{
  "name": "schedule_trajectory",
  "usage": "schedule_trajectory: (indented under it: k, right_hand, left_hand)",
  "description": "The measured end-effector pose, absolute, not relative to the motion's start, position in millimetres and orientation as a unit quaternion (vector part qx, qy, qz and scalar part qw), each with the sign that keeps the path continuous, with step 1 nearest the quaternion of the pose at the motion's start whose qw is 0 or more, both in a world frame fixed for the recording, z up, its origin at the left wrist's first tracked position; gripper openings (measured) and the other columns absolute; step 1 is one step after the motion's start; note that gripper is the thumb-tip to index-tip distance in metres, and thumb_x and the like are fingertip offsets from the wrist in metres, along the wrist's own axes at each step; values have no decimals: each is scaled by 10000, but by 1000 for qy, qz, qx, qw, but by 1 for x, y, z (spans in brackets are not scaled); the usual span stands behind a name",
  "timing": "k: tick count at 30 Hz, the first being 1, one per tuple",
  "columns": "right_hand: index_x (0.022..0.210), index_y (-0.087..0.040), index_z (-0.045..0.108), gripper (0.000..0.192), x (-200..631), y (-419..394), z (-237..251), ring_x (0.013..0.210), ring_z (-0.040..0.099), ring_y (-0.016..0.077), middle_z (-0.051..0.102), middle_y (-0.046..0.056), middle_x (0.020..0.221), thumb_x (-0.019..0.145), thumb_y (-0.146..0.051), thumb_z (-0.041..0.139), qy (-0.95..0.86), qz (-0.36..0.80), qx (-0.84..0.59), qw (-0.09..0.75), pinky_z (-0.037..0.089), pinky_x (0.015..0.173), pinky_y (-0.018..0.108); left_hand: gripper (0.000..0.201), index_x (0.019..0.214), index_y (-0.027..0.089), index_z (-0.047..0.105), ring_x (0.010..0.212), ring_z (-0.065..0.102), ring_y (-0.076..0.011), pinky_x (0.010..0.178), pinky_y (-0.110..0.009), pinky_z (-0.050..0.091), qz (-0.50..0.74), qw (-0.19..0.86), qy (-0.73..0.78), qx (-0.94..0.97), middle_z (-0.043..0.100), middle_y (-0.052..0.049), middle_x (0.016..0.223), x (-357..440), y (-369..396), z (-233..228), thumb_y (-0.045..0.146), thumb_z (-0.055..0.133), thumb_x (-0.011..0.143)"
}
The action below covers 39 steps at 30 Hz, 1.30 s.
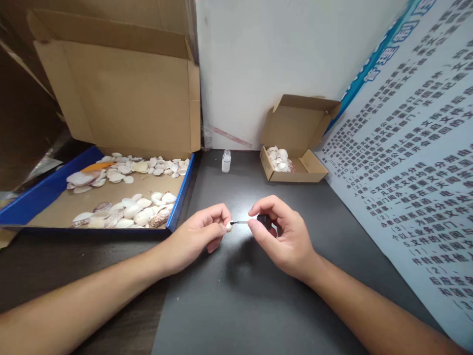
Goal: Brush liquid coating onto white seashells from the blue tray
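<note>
Pinched between the thumb and fingers of my left hand (201, 229) is a small pale shell (229, 227), partly covered by the fingertips. My right hand (284, 234) is closed around the black cap of a small brush (263, 221). A thin stem runs left from that cap, and its dark tip meets the shell or lies right at it. Behind the hands a small clear bottle (226, 161) with a white label stands upright, its neck uncapped.
At the left lies an open blue-edged cardboard box (51, 209) holding many shells (133, 209) in two groups. A smaller open cardboard box (295, 176) with white shells stands at the back right. A printed sheet (414, 162) borders the dark tabletop (221, 305) on the right.
</note>
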State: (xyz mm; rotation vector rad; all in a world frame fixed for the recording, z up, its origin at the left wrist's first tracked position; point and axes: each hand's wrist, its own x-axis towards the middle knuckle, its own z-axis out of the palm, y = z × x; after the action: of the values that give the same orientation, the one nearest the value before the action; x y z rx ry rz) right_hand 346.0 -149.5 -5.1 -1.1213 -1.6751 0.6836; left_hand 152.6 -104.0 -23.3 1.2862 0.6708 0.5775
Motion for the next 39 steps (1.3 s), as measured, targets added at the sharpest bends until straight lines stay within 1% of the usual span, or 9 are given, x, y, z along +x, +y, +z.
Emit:
schedule_trajectory:
  k: [5,11,16,21,23,27,31,34,39]
  right_hand:
    - [895,-208,563,28,348,-149,-6,487,401,81,446,-69,610,884,-187,547,-695,282,-442,493,345,462,199]
    - [906,-212,560,68,346,-149,-7,454,350,74,393,-86,584,860,-188,602,-691,296,-461,472,294,422,196]
    - [886,-213,556,64,346,-147,-7,467,364,75,415,-77,601,855,-167,588,-686,284,-468,480,292,416,190]
    - [901,-211,565,34,349,-148,-7,492,399,84,452,-66,614,893,-192,538,-691,292,-442,491,343,456,199]
    - [905,-210,566,28,348,-149,-7,487,400,83,450,-68,613,893,-194,548,-694,296,-440,487,344,456,200]
    - [896,-211,566,47,347,-149,-8,463,365,71,424,-79,603,873,-180,593,-688,287,-457,485,304,425,191]
    - [897,-209,569,39,348,-150,-7,494,394,75,462,-67,625,890,-175,551,-689,280,-446,498,337,456,190]
    - [902,-210,568,36,347,-149,-7,496,403,78,462,-67,621,890,-182,549,-693,287,-442,493,346,460,192]
    - [887,-214,562,63,346,-149,-7,470,371,77,421,-78,599,857,-186,610,-687,287,-464,481,304,421,192]
  left_hand:
    - [101,803,200,477,520,348,-83,516,-229,303,257,712,302,580,380,83,568,152,-103,-24,244,517,885]
    - [83,801,196,482,523,352,-82,519,-232,307,262,707,301,584,389,79,581,153,-103,-23,227,510,873]
    - [132,787,195,479,518,355,-80,512,-232,302,256,704,310,585,387,81,577,153,-104,-21,262,538,884]
    - [117,794,199,475,513,350,-80,511,-231,301,256,709,306,582,384,84,567,154,-103,-21,260,534,875]
    - [103,800,200,476,511,353,-81,510,-232,301,257,710,305,580,386,85,567,154,-102,-21,256,532,867]
    - [128,787,199,473,512,349,-78,506,-231,299,257,711,306,579,385,84,575,154,-103,-21,267,544,869]
    - [120,786,200,470,509,345,-78,505,-230,299,255,709,308,581,380,86,566,153,-104,-21,256,535,871]
    - [99,797,202,472,509,350,-80,508,-231,301,253,708,308,583,383,86,561,153,-103,-20,244,528,867]
    - [120,794,199,482,518,360,-78,511,-229,306,254,709,307,582,392,82,580,153,-103,-21,256,536,884]
